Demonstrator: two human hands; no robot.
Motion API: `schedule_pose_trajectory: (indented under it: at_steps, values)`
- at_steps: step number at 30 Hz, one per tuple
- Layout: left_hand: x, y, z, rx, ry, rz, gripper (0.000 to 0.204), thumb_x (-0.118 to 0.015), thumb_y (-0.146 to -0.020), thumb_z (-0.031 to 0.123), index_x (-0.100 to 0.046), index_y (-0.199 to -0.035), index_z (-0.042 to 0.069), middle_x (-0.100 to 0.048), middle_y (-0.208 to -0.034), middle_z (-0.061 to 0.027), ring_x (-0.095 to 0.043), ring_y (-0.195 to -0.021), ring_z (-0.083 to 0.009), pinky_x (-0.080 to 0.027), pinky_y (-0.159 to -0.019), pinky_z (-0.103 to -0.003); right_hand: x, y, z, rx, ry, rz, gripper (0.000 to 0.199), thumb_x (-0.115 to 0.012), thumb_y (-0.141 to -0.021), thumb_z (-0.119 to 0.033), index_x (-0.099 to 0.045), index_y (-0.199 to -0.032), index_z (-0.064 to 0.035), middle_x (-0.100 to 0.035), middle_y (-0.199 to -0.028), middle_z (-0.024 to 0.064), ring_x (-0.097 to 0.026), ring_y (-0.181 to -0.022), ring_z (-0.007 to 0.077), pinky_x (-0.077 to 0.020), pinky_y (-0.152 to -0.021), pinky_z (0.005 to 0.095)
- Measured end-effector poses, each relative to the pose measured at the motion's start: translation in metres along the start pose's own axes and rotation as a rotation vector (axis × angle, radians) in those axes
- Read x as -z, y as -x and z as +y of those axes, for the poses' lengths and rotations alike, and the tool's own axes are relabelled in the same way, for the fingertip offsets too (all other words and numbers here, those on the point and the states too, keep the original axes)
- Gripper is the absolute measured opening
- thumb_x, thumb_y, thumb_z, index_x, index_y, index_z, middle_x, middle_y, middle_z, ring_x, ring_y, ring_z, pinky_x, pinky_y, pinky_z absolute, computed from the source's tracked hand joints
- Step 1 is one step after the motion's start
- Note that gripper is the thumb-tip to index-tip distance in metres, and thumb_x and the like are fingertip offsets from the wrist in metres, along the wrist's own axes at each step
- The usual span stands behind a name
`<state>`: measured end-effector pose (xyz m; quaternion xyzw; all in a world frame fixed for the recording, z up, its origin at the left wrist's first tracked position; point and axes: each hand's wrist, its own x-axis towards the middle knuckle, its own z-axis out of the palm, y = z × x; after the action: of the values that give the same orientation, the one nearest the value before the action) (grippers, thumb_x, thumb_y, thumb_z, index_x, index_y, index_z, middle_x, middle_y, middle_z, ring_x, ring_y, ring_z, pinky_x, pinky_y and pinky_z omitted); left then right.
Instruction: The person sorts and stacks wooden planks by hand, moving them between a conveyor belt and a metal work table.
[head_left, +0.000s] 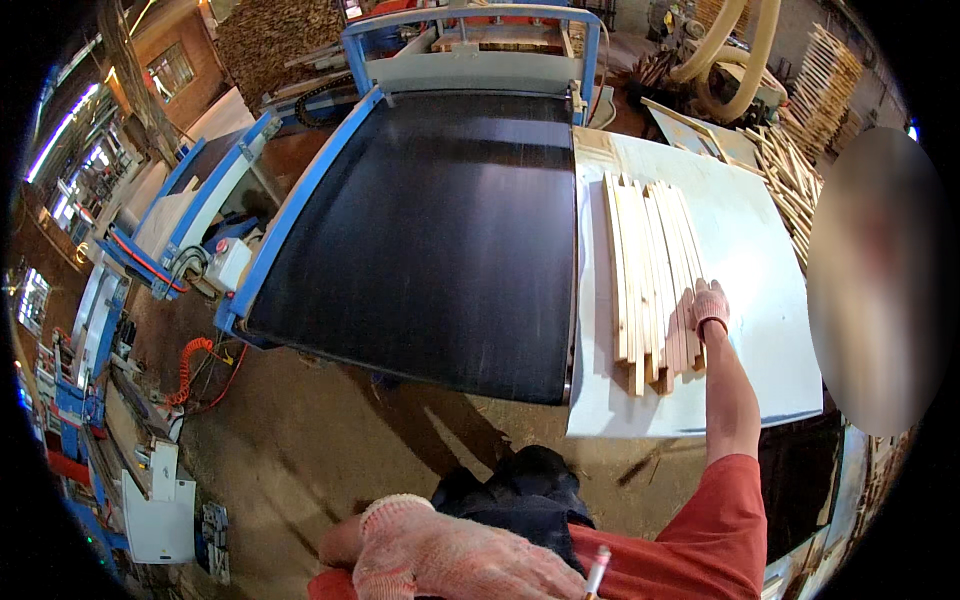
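My right hand (703,318), in a knitted work glove, rests on the near end of a row of several thin pale wooden slats (648,270) lying side by side on a white table (760,300). Its fingers lie flat over the slat ends. My left hand (450,555), also gloved, hangs low near my body at the bottom of the view and holds nothing. A pencil tip (597,572) shows by my chest.
A wide black conveyor belt (440,230) with a blue frame (300,200) runs left of the table, coming from a machine (470,50) at the back. Stacks of slats (800,170) lie at the right. A blurred person stands right. Sawdust covers the floor.
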<state>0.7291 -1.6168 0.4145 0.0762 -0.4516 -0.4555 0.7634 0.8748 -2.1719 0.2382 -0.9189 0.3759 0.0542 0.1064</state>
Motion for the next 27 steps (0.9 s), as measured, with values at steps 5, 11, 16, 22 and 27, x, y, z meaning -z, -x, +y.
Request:
schedule_pose_trajectory:
  at_steps: [5, 11, 16, 22, 27]
  values:
    - [0.062, 0.0, 0.028, 0.016, -0.075, 0.142, 0.082, -0.072, -0.1, 0.05, -0.05, -0.156, -0.006, -0.057, -0.152, -0.0326, -0.06, -0.134, -0.0454, -0.044, -0.115, -0.055, -0.005, -0.049, -0.003, -0.134, -0.38, 0.033, 0.041, -0.056, -0.105, -0.036, -0.069, -0.132, -0.008, -0.061, -0.15, 0.0221, -0.061, -0.133, 0.0422, -0.0502, -0.111, 0.0494]
    - [0.181, -0.011, 0.022, 0.282, -0.64, 0.911, 0.07, -0.06, -0.108, 0.033, -0.039, -0.164, -0.004, -0.049, -0.161, -0.029, -0.049, -0.15, -0.0395, -0.037, -0.129, -0.048, -0.002, -0.043, -0.028, -0.278, -0.377, 0.155, 0.073, -0.057, -0.098, -0.06, -0.07, -0.134, 0.0028, -0.07, -0.133, 0.0297, -0.065, -0.125, 0.0458, -0.0485, -0.107, 0.051]
    - [0.274, -0.034, -0.045, 0.651, -1.631, 0.865, 0.087, -0.064, -0.1, 0.047, -0.035, -0.165, -0.003, -0.04, -0.168, -0.0292, -0.036, -0.158, -0.042, -0.03, -0.129, -0.048, -0.003, -0.028, -0.07, -0.191, -0.414, 0.151, 0.073, -0.057, -0.097, -0.059, -0.07, -0.129, 0.0053, -0.074, -0.116, 0.0289, -0.07, -0.107, 0.0453, -0.0529, -0.097, 0.0508]
    - [0.286, 0.015, 0.013, 0.834, -1.7, 0.924, 0.088, -0.066, -0.099, 0.048, -0.034, -0.167, 0.003, -0.032, -0.168, -0.0341, -0.041, -0.15, -0.0482, -0.027, -0.128, -0.054, -0.072, 0.036, -0.201, 0.037, -0.666, 0.084, 0.051, -0.072, -0.095, -0.045, -0.06, -0.089, 0.0047, -0.058, -0.078, 0.0158, -0.052, -0.072, 0.0306, -0.0494, -0.076, 0.0456]
    - [0.285, 0.108, 0.126, 0.937, -1.887, 1.086, 0.088, -0.064, -0.097, 0.058, -0.041, -0.164, 0.006, -0.033, -0.167, -0.0331, -0.049, -0.14, -0.0453, -0.031, -0.124, -0.055, -0.095, 0.113, -0.35, 0.254, -0.572, 0.066, 0.049, -0.075, -0.09, -0.04, -0.062, -0.086, 0.0065, -0.061, -0.079, 0.0197, -0.057, -0.074, 0.0298, -0.0507, -0.075, 0.0446]
